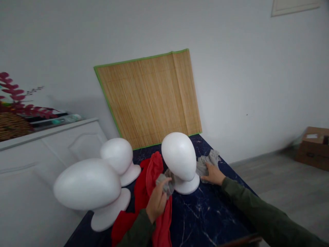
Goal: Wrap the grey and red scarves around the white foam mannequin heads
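A smooth white mannequin head [178, 156] stands upright on its round base between my two hands. To its left, my left hand [157, 200] pinches a crumpled piece of grey cloth [168, 187]. My right hand [214, 174] grips more grey cloth [212, 158] on the head's other side. Whether both grey parts are one piece passing behind the head is hidden. Red cloth [141, 192] lies under and beside my left hand, with a lighter red strip running toward the front.
Two more white mannequin heads, one at the back [117, 156] and one in front [87, 183], stand on the left of the dark blue marbled table [203, 219]. A bamboo mat [151, 103] leans against the wall. White cabinet [51, 171] left; cardboard box [315, 149] on the floor right.
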{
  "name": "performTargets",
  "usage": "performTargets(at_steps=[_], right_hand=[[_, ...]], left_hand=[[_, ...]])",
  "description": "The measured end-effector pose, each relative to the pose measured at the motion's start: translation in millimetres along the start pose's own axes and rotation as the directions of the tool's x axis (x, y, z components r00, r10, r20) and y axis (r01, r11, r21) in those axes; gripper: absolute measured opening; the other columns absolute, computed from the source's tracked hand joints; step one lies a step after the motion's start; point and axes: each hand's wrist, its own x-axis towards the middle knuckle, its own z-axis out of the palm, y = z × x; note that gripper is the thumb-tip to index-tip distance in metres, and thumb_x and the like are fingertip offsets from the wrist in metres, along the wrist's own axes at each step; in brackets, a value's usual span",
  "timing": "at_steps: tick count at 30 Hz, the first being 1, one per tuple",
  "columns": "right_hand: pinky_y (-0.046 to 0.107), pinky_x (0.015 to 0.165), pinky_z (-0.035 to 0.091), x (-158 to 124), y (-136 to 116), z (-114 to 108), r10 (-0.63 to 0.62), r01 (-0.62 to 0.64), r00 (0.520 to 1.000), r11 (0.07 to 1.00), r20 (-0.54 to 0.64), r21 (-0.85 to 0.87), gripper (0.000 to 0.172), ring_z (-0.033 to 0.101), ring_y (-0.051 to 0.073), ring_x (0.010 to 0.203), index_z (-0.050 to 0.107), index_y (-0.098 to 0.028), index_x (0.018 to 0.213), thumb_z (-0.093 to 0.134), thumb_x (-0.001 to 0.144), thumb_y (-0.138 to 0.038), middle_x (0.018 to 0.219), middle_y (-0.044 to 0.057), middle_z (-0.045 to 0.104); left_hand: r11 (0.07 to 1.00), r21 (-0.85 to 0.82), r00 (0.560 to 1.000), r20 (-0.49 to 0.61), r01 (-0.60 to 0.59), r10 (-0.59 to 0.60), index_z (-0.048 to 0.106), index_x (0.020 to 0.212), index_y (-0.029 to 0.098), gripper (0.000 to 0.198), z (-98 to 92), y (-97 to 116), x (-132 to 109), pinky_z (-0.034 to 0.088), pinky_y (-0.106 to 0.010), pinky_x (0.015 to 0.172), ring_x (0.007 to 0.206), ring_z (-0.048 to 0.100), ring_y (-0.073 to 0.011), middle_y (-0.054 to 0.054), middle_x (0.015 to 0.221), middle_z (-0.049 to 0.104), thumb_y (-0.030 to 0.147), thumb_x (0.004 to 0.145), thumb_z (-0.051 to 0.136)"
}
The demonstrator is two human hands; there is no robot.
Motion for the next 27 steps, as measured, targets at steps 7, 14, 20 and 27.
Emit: performTargets(at_steps=[7, 14, 20, 27], right_hand=[[0.047, 0.093, 0.026, -40.3, 11.5, -10.8, 0.151, -0.146, 0.988, 0.978, -0.024, 0.151, 0.052, 0.050, 0.035, 0.101, 0.055, -0.017, 0.102, 0.066, 0.052, -0.016, 0.090, 0.012, 0.061], [0.033, 0.076, 0.046, -61.4, -32.0, 13.8, 0.276, -0.546, 0.834, 0.536, 0.477, 0.644, 0.026, 0.061, 0.018, 0.072, 0.057, -0.016, 0.085, 0.051, 0.073, -0.037, 0.075, 0.006, 0.065], [0.033, 0.073, 0.048, -67.8, -48.9, 36.6, 0.116, -0.784, 0.621, 0.096, 0.775, 0.613, 0.034, 0.063, 0.018, 0.069, 0.059, -0.013, 0.085, 0.041, 0.081, -0.042, 0.071, 0.007, 0.066], [0.039, 0.087, 0.042, -85.8, -65.2, 49.3, -0.059, -0.674, 0.735, 0.049, 0.675, 0.737, 0.053, 0.059, 0.021, 0.094, 0.056, -0.016, 0.103, 0.038, 0.079, -0.060, 0.095, 0.009, 0.064]], left_hand=[[0.841, 0.274, 0.732, 0.653, -0.466, 0.193, 0.041, 0.124, 0.027, 0.047, 11.4, 28.8, -19.5, 0.038, -0.038, 0.095, 0.116, 0.046, -0.0204, -0.009, 0.129, 0.046, 0.007, 0.082, 0.035], [0.866, 0.395, 0.891, 0.438, -0.308, 0.118, 0.040, 0.127, 0.021, 0.052, 39.3, 19.2, 7.8, 0.047, -0.038, 0.085, 0.099, 0.057, -0.0216, -0.011, 0.110, 0.060, 0.004, 0.078, 0.036], [0.963, 0.268, 0.962, 0.265, -0.007, -0.067, 0.039, 0.126, 0.017, 0.055, 63.5, 28.9, 17.0, 0.045, -0.034, 0.088, 0.100, 0.056, -0.0222, -0.010, 0.116, 0.057, 0.017, 0.073, 0.052], [0.916, 0.401, 0.959, 0.260, -0.001, -0.113, 0.024, 0.135, 0.015, 0.083, 72.9, 53.0, 9.8, 0.036, -0.047, 0.092, 0.108, 0.045, -0.0310, -0.016, 0.118, 0.051, 0.031, 0.064, 0.063]])
